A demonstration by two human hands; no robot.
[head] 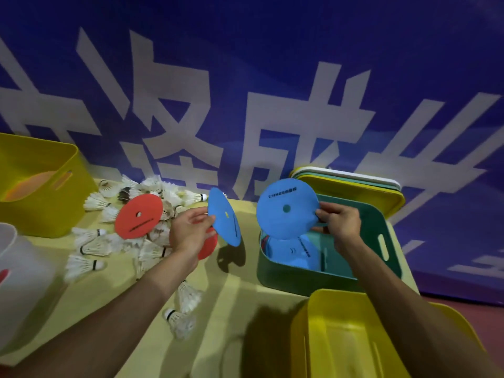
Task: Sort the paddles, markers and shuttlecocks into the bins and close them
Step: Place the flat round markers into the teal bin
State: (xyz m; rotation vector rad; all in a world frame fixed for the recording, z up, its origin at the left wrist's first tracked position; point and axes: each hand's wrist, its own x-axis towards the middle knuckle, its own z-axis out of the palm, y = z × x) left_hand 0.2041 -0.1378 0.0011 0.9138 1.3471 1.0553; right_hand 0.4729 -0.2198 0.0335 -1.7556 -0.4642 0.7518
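Item: sorting of flat marker discs, mid-step; left hand (pixel 188 233), thumb and fingers pinched on the rim of a tilted blue disc (pixel 225 216), held above the table (pixel 240 282) between the shuttlecock pile (pixel 152 246) and the green bin (pixel 300 279); right hand (pixel 339 223), fingers clamped on the edge of a second blue disc (pixel 286 208), held upright over the green bin's open mouth; more blue discs already lie inside that bin; stacked lids (pixel 354 184) lean behind it, none fitted; one red disc (pixel 137 216) rests on the shuttlecocks, another red disc (pixel 208 245) lies partly hidden under the left hand; far yellow bin (pixel 41 214) holds orange discs; near yellow bin (pixel 341 336) and white bin (pixel 24 268) stand open. Judgement: blue discs are being gathered into the green bin; the next move calls for lowering the right-hand disc flat onto the stack and releasing it, then carrying the left-hand disc across; red discs, shuttlecocks and lids remain to do.
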